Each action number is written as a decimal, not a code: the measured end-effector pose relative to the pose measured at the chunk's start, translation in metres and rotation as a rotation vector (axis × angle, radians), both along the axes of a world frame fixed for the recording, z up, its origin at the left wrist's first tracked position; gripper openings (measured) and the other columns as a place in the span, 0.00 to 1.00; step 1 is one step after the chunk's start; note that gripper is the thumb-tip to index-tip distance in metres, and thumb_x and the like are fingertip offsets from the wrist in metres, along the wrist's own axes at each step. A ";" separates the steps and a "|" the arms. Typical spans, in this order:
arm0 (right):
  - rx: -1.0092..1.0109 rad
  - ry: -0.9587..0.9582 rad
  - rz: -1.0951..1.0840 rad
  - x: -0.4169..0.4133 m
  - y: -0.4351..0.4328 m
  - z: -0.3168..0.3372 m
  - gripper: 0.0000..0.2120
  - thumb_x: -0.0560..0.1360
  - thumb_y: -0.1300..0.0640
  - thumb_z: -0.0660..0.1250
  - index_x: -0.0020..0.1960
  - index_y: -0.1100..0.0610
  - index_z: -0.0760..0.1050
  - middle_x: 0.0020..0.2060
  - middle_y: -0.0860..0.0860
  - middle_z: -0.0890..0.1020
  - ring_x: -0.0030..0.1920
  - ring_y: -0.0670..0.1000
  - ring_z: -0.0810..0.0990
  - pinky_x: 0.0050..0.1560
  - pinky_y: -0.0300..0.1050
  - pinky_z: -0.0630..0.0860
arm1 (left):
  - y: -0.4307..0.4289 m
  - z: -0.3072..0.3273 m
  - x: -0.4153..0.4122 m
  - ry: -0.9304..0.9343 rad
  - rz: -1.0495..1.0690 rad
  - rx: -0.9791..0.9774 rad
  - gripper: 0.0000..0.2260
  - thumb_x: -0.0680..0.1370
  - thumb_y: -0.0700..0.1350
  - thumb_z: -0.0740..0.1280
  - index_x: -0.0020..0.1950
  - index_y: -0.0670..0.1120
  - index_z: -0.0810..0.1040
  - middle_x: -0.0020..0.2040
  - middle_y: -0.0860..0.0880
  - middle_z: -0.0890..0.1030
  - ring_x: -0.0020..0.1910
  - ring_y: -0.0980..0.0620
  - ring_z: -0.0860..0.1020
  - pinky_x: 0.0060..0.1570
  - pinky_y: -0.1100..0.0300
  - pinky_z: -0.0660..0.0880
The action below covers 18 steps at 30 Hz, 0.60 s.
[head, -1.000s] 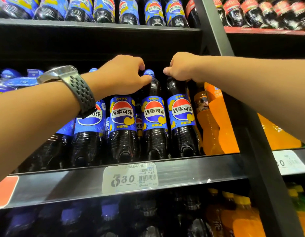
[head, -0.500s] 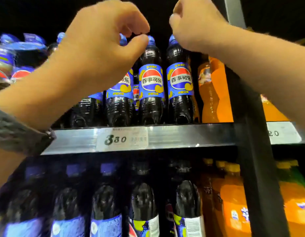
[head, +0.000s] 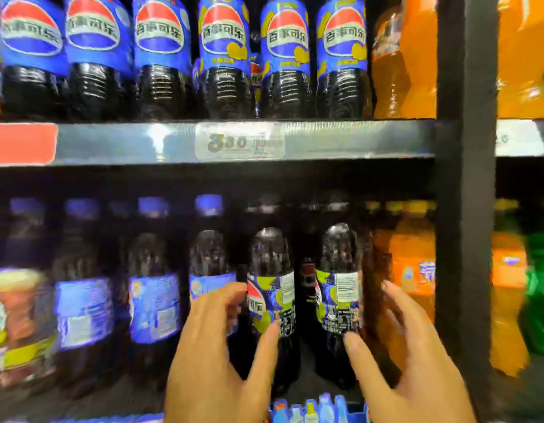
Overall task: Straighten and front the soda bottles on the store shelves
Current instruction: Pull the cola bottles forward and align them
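On the lower shelf stand two dark cola bottles with their labels turned sideways. My left hand (head: 221,361) grips the left bottle (head: 270,254), thumb on the front of its label and fingers round its left side. My right hand (head: 411,361) brackets the right bottle (head: 340,248): the thumb touches the label's lower edge, while the blurred fingers are spread just off its right side. More cola bottles (head: 154,300) fill the shelf to the left, blurred. The upper row of cola bottles (head: 225,41) shows its logos to the front.
A grey shelf edge (head: 356,138) with a price tag (head: 240,141) runs above my hands. Orange soda bottles (head: 414,270) stand right of the colas. A black upright post (head: 465,209) divides the bays, with a green bottle (head: 539,285) beyond. Blue caps (head: 310,410) show below.
My view dropped from the middle shelf to the one beneath. Both hands left the caps of the upper bottles and came down around two bottles on the lower shelf.
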State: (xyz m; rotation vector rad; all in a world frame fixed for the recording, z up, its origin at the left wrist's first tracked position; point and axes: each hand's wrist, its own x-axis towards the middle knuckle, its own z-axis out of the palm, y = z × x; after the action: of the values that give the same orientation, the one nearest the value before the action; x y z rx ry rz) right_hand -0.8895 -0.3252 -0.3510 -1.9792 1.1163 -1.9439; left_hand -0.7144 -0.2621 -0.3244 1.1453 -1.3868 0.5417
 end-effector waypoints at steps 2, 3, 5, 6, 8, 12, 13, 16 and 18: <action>0.119 0.042 -0.033 0.011 -0.003 -0.021 0.41 0.64 0.53 0.77 0.70 0.39 0.59 0.65 0.34 0.67 0.66 0.44 0.71 0.54 0.24 0.65 | -0.008 -0.024 -0.008 0.064 -0.042 0.124 0.23 0.64 0.50 0.73 0.58 0.48 0.77 0.51 0.54 0.80 0.47 0.54 0.80 0.51 0.72 0.69; 0.158 0.059 -0.041 0.014 -0.006 -0.028 0.43 0.64 0.52 0.78 0.71 0.40 0.57 0.64 0.34 0.65 0.67 0.45 0.69 0.58 0.26 0.64 | -0.012 -0.031 -0.007 0.091 -0.046 0.204 0.25 0.63 0.49 0.73 0.59 0.44 0.78 0.52 0.50 0.81 0.48 0.48 0.81 0.51 0.65 0.71; 0.150 0.098 -0.075 0.020 -0.010 -0.034 0.43 0.64 0.51 0.78 0.73 0.45 0.59 0.64 0.36 0.65 0.68 0.46 0.68 0.64 0.37 0.64 | -0.016 -0.039 -0.001 0.074 0.039 0.261 0.28 0.64 0.49 0.72 0.62 0.41 0.78 0.54 0.47 0.81 0.47 0.44 0.82 0.48 0.57 0.72; 0.121 0.107 -0.104 0.022 -0.013 -0.034 0.42 0.63 0.50 0.78 0.72 0.47 0.61 0.64 0.37 0.66 0.67 0.47 0.69 0.65 0.42 0.67 | -0.014 -0.041 -0.006 0.048 0.064 0.277 0.28 0.65 0.50 0.71 0.63 0.41 0.77 0.55 0.46 0.81 0.47 0.43 0.82 0.48 0.55 0.74; 0.092 0.098 -0.122 0.025 -0.015 -0.033 0.40 0.62 0.48 0.78 0.70 0.48 0.64 0.61 0.38 0.67 0.63 0.46 0.70 0.61 0.48 0.72 | -0.012 -0.042 -0.015 -0.026 0.123 0.302 0.29 0.68 0.52 0.67 0.65 0.38 0.76 0.56 0.44 0.81 0.46 0.41 0.82 0.46 0.53 0.79; 0.100 0.094 -0.165 0.024 -0.018 -0.029 0.38 0.62 0.47 0.79 0.67 0.45 0.64 0.52 0.37 0.66 0.57 0.42 0.71 0.56 0.43 0.73 | -0.018 -0.044 -0.021 0.004 0.194 0.384 0.34 0.64 0.42 0.78 0.68 0.37 0.73 0.56 0.41 0.81 0.49 0.37 0.80 0.45 0.47 0.79; 0.113 0.098 -0.157 0.022 -0.018 -0.029 0.37 0.63 0.48 0.78 0.67 0.44 0.64 0.52 0.35 0.67 0.56 0.41 0.71 0.55 0.40 0.73 | -0.017 -0.043 -0.023 0.016 0.183 0.419 0.36 0.63 0.42 0.79 0.69 0.37 0.72 0.57 0.41 0.80 0.51 0.37 0.79 0.47 0.46 0.78; 0.204 0.058 -0.034 0.014 -0.018 -0.030 0.36 0.67 0.50 0.76 0.69 0.42 0.62 0.54 0.34 0.70 0.57 0.37 0.72 0.57 0.38 0.73 | -0.016 -0.039 -0.029 0.070 0.164 0.425 0.39 0.65 0.46 0.78 0.72 0.40 0.68 0.60 0.42 0.77 0.55 0.39 0.77 0.49 0.47 0.77; 0.287 0.018 0.095 0.008 -0.018 -0.028 0.35 0.69 0.52 0.74 0.69 0.40 0.60 0.57 0.33 0.73 0.58 0.35 0.73 0.61 0.39 0.73 | -0.012 -0.036 -0.032 0.102 0.123 0.402 0.38 0.69 0.50 0.74 0.76 0.45 0.63 0.65 0.46 0.72 0.61 0.44 0.75 0.52 0.50 0.75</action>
State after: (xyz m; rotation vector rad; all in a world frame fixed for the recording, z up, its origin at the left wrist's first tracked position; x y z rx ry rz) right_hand -0.8815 -0.3428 -0.3793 -1.8632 1.2041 -1.6192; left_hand -0.7468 -0.2739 -0.3607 1.5670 -1.3786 0.2897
